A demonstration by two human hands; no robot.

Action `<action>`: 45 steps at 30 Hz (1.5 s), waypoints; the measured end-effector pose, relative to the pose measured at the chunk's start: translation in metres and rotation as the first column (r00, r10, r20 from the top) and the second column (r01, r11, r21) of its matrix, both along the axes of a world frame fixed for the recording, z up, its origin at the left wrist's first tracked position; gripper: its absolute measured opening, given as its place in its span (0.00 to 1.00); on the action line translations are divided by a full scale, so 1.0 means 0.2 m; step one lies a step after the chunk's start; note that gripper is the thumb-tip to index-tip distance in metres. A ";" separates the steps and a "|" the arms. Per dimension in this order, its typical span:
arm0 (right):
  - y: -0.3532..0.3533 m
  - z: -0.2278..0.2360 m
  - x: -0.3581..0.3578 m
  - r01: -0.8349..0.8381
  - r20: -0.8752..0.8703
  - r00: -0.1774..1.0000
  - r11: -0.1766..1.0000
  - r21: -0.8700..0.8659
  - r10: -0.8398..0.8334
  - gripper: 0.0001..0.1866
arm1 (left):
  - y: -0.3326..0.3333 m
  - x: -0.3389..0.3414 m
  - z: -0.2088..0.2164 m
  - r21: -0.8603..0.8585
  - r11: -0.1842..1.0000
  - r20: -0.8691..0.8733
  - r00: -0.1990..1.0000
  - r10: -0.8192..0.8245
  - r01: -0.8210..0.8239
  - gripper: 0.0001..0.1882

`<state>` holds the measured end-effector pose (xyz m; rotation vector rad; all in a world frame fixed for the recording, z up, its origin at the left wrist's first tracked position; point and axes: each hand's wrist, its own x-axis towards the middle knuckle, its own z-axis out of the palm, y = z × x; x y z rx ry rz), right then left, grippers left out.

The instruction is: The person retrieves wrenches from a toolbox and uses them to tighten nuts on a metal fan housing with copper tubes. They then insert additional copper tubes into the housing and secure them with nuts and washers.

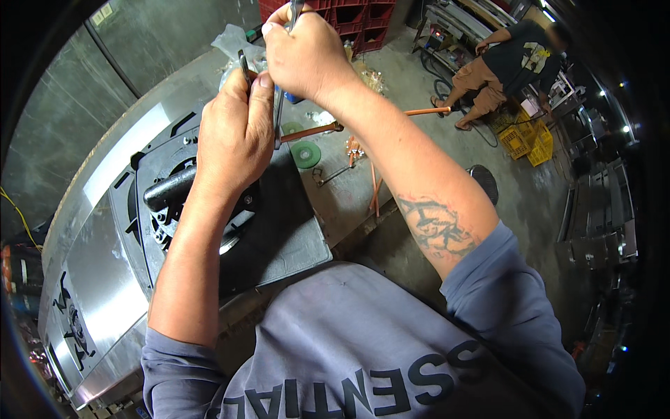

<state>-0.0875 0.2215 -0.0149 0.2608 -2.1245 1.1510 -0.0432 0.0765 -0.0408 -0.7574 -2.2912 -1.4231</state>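
Note:
My left hand [237, 136] is closed around a slim dark metal tool [243, 61], whose tip sticks up past the thumb. Just beyond and to the right, my right hand [303, 56] is closed on a slim metal tool [296, 10] that shows above the fingers. A thin metal shaft [278, 115] runs down between the hands; which tool it belongs to I cannot tell. Beneath my left forearm lies a black machine part [279, 223] with a flat plate, a round bolted centre and a thick black bar [171, 190]. My left hand and arm cover part of it.
A shiny metal sheet [112, 258] lies to the left. Right of the black part are a green disc [305, 154], orange-brown rods [307, 133] and small fittings [354, 148]. Red crates [352, 17] stand far ahead; a person [527, 52] is near a yellow crate [525, 143] at far right.

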 end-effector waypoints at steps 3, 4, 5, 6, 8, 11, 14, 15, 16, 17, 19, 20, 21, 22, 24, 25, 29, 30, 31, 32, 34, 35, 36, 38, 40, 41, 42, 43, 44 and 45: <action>0.01 0.01 -0.07 -0.110 0.257 0.959 0.993 -0.044 0.118 0.18 | 0.00 0.00 0.00 -0.004 1.000 -0.036 0.999 -0.001 0.000 0.18; 0.00 0.02 -0.09 -0.116 0.238 0.963 0.992 -0.052 0.125 0.18 | 0.00 0.00 0.00 -0.005 1.000 -0.031 1.000 0.007 -0.008 0.17; -0.01 0.04 -0.10 -0.120 0.222 0.966 0.991 -0.059 0.130 0.18 | 0.00 0.00 0.00 -0.005 1.000 -0.023 1.000 0.015 -0.015 0.17; -0.02 0.05 -0.11 -0.128 0.207 0.968 0.990 -0.064 0.139 0.18 | 0.00 0.01 0.00 -0.003 1.000 -0.014 1.000 0.025 -0.025 0.17; -0.03 0.09 -0.12 -0.012 0.369 0.929 0.991 0.133 -0.038 0.28 | 0.00 0.01 0.00 0.007 1.000 0.001 1.000 0.027 -0.027 0.17; -0.02 0.12 -0.15 -0.022 0.507 0.850 0.954 0.299 -0.140 0.35 | 0.00 0.02 0.02 -0.024 0.998 0.013 0.999 0.050 -0.050 0.17; -0.01 0.04 -0.23 -0.177 0.455 0.881 0.800 0.573 -0.132 0.14 | 0.00 0.03 0.04 -0.046 0.997 -0.026 0.998 0.056 -0.057 0.17; 0.00 0.00 -0.27 -0.211 0.393 0.918 0.771 0.600 -0.054 0.12 | 0.00 0.04 0.04 -0.052 0.997 0.001 0.998 0.058 -0.058 0.17; 0.02 -0.04 -0.31 -0.242 0.379 0.925 0.741 0.627 -0.018 0.10 | -0.01 0.03 0.04 -0.048 0.997 0.012 0.998 0.061 -0.060 0.17; 0.03 -0.08 -0.34 -0.257 0.498 0.867 0.866 0.428 0.011 0.07 | -0.01 0.03 0.04 -0.064 0.996 0.036 0.997 0.069 -0.067 0.17; 0.03 -0.15 -0.40 -0.215 0.591 0.796 0.974 0.077 0.129 0.08 | -0.02 0.02 0.02 -0.063 0.996 0.026 0.997 0.066 -0.065 0.16; 0.03 -0.16 -0.41 -0.220 0.661 0.725 0.974 -0.046 0.195 0.10 | -0.02 0.01 0.00 -0.050 0.998 -0.004 0.999 0.049 -0.049 0.16; 0.02 -0.17 -0.41 -0.217 0.703 0.683 0.974 -0.064 0.198 0.11 | -0.02 0.01 -0.02 -0.005 1.000 -0.113 0.994 0.003 -0.004 0.16; 0.01 -0.17 -0.41 -0.183 0.736 0.653 0.980 -0.076 0.179 0.13 | -0.03 0.01 -0.03 -0.035 0.999 -0.050 0.998 0.035 -0.037 0.16; 0.00 -0.12 -0.40 -0.212 0.788 0.590 0.975 -0.064 0.179 0.12 | -0.02 -0.03 -0.02 -0.004 1.000 -0.192 0.981 0.004 -0.005 0.18; -0.01 -0.08 -0.38 -0.364 0.739 0.666 0.909 0.203 0.102 0.11 | -0.03 -0.03 -0.01 0.018 1.000 -0.039 0.999 -0.017 0.017 0.18; 0.00 0.03 -0.28 -0.072 0.463 0.883 0.997 -0.035 0.080 0.12 | -0.05 -0.04 0.12 0.245 0.953 0.353 0.900 -0.258 0.177 0.15; 0.04 0.04 -0.24 -0.169 0.388 0.896 0.974 -0.153 0.217 0.12 | -0.05 -0.04 0.16 0.269 0.957 0.493 0.838 -0.236 0.111 0.15; 0.07 0.03 -0.19 -0.180 0.358 0.902 0.963 -0.198 0.242 0.12 | -0.04 -0.03 0.19 0.213 0.968 0.455 0.863 -0.219 0.133 0.15; 0.11 0.03 -0.15 -0.216 0.265 0.924 0.947 -0.239 0.277 0.12 | -0.03 -0.02 0.22 0.104 0.977 0.389 0.896 -0.215 0.189 0.16; 0.13 0.03 -0.07 -0.218 0.297 0.858 0.820 -0.529 0.420 0.13 | 0.01 0.05 0.23 -0.086 0.966 0.193 0.956 -0.223 0.242 0.17; 0.15 0.06 -0.04 -0.170 0.339 0.819 0.760 -0.627 0.463 0.14 | 0.02 0.09 0.25 -0.225 0.963 0.034 0.989 -0.144 0.148 0.18; 0.18 0.09 -0.02 -0.091 0.391 0.774 0.698 -0.710 0.498 0.15 | 0.06 0.14 0.25 -0.028 0.986 0.145 0.976 -0.161 0.167 0.18; 0.26 0.19 -0.01 -0.097 0.282 0.820 0.607 -0.789 0.498 0.18 | 0.11 0.17 0.33 0.196 0.977 0.077 0.992 -0.097 0.080 0.20; 0.36 0.29 0.03 -0.414 -0.058 0.824 0.529 -0.741 0.563 0.18 | 0.18 0.18 0.39 0.374 0.924 0.000 0.996 0.085 -0.079 0.23; 0.44 0.31 0.08 -0.599 -0.132 0.712 0.498 -0.627 0.690 0.18 | 0.23 0.19 0.41 0.395 0.919 -0.143 0.987 0.070 -0.008 0.26; 0.55 0.31 0.16 -0.757 -0.179 0.567 0.424 -0.497 0.804 0.18 | 0.29 0.21 0.42 0.408 0.909 -0.239 0.971 0.018 0.084 0.30; 0.60 0.28 0.26 -0.779 -0.119 0.567 0.483 -0.401 0.815 0.16 | 0.37 0.25 0.40 0.399 0.913 -0.261 0.965 0.026 0.083 0.32; 0.65 0.23 0.37 -0.841 -0.138 0.522 0.481 -0.248 0.842 0.14 | 0.44 0.28 0.38 0.241 0.970 -0.350 0.936 0.045 0.044 0.34; 0.70 0.19 0.48 -0.866 -0.138 0.494 0.470 -0.173 0.859 0.13 | 0.51 0.32 0.36 0.158 0.982 -0.344 0.938 -0.041 0.101 0.31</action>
